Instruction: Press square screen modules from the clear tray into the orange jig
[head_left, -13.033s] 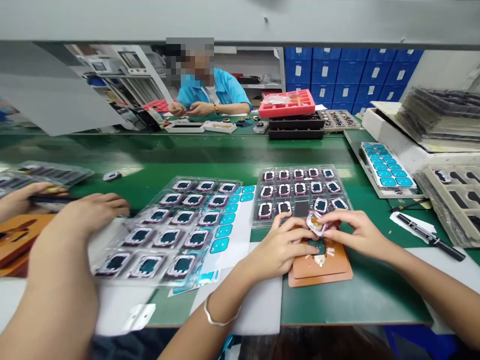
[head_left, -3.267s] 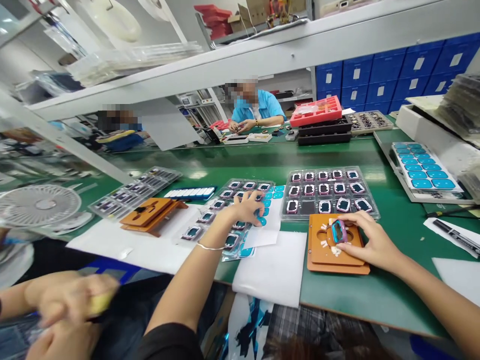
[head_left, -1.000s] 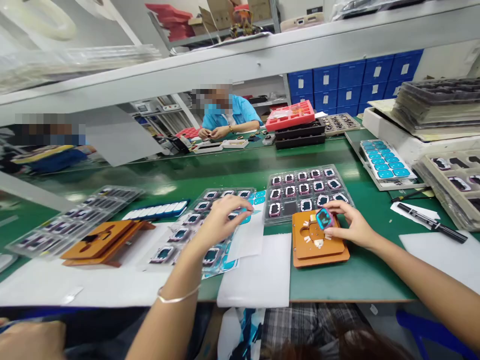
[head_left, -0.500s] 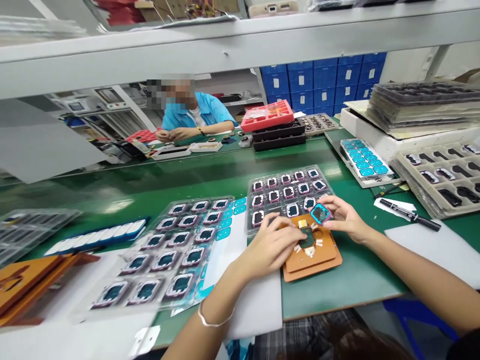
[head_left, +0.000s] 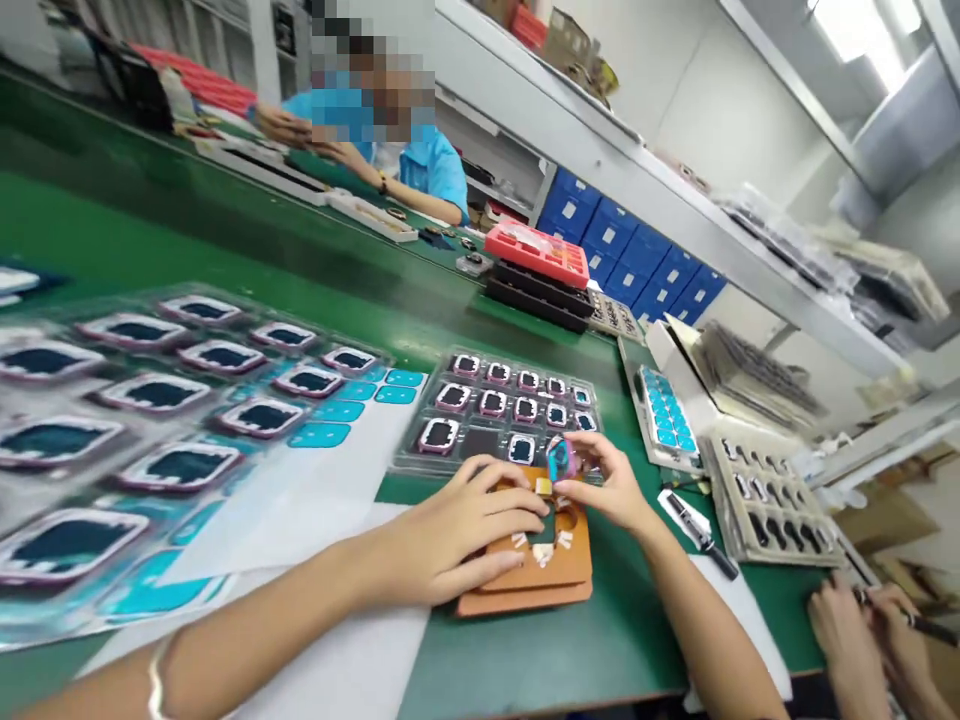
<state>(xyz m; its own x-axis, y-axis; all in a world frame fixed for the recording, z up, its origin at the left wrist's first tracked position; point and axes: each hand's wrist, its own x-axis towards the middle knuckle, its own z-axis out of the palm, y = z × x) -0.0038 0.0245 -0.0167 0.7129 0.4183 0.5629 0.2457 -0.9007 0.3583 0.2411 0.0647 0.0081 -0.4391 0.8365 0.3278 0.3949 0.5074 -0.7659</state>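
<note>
Looks smooth and glossy on the green worktop. Reads as clear, shiny moulded plastic at the tray, smooth and matt at the orange block. Shines on the purple-edged case. Resembles polished metal at the bracelet, matt paper at the white sheet, glossy film at the blue stickers.

Head cam, sole view: worn above and behind left hand and right hand, close range. Faces forward-down across counter; frame rolled, far edge beyond hands sloping down rightward.
</note>
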